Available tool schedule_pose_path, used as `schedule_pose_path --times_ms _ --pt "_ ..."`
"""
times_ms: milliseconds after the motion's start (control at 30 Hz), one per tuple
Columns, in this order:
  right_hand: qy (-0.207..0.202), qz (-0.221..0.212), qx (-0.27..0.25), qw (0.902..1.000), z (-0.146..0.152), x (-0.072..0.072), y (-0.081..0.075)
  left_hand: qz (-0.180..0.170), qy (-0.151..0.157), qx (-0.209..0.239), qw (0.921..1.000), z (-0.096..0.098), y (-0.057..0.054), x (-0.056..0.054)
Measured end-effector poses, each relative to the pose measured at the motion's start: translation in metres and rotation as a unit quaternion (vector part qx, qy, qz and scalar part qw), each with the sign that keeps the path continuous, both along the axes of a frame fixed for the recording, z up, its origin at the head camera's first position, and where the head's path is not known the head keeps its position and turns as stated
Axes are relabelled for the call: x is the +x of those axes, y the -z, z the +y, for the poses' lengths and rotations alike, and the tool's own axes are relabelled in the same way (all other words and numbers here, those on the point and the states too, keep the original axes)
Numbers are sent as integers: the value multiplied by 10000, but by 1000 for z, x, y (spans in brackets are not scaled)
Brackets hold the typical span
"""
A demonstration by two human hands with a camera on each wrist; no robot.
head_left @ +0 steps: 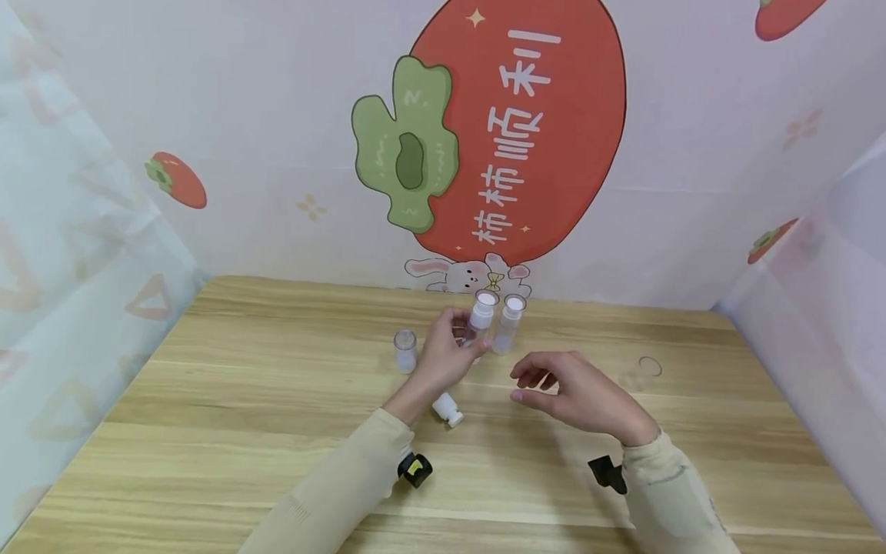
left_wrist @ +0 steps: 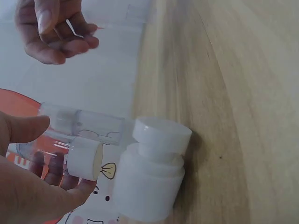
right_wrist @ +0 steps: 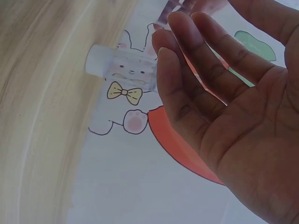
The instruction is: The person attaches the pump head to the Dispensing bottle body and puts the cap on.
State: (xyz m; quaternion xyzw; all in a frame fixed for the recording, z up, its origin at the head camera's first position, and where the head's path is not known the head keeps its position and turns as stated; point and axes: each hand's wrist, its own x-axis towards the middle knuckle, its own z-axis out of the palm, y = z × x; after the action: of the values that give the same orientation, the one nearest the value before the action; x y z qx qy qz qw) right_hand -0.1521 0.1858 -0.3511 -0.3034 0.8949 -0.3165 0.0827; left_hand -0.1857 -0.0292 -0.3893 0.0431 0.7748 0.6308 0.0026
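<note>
My left hand point(head_left: 443, 354) grips a clear bottle point(head_left: 477, 331) by its sides, thumb on one side and fingers round the other. In the left wrist view the bottle's white end point(left_wrist: 85, 158) points toward the table. A similar clear bottle point(head_left: 507, 331) stands upright just to its right. My right hand point(head_left: 566, 388) hovers to the right of both, palm turned inward, fingers loosely bent with nothing in them. Below my left forearm lies a white pump head point(head_left: 447, 410), large and near in the left wrist view.
Left of my left hand stands a short clear container point(head_left: 405, 352). A see-through cup-like piece point(head_left: 649, 367) is on the right of the wooden table point(head_left: 277, 400). Behind the table rises a wall sheet point(head_left: 291, 154) printed with persimmons and a rabbit.
</note>
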Motion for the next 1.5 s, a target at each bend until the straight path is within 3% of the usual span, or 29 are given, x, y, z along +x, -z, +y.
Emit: schedule_pose_path --times_ms 267,733,1500 --pt "-51 -13 113 9999 1 0 3 -173 -228 141 9995 9 9 -18" --pt "-262 -270 217 9991 4 1 11 -682 -582 230 9957 17 21 -32" --pt "-334 -417 383 9978 5 4 11 -332 -821 -24 9961 20 29 -39"
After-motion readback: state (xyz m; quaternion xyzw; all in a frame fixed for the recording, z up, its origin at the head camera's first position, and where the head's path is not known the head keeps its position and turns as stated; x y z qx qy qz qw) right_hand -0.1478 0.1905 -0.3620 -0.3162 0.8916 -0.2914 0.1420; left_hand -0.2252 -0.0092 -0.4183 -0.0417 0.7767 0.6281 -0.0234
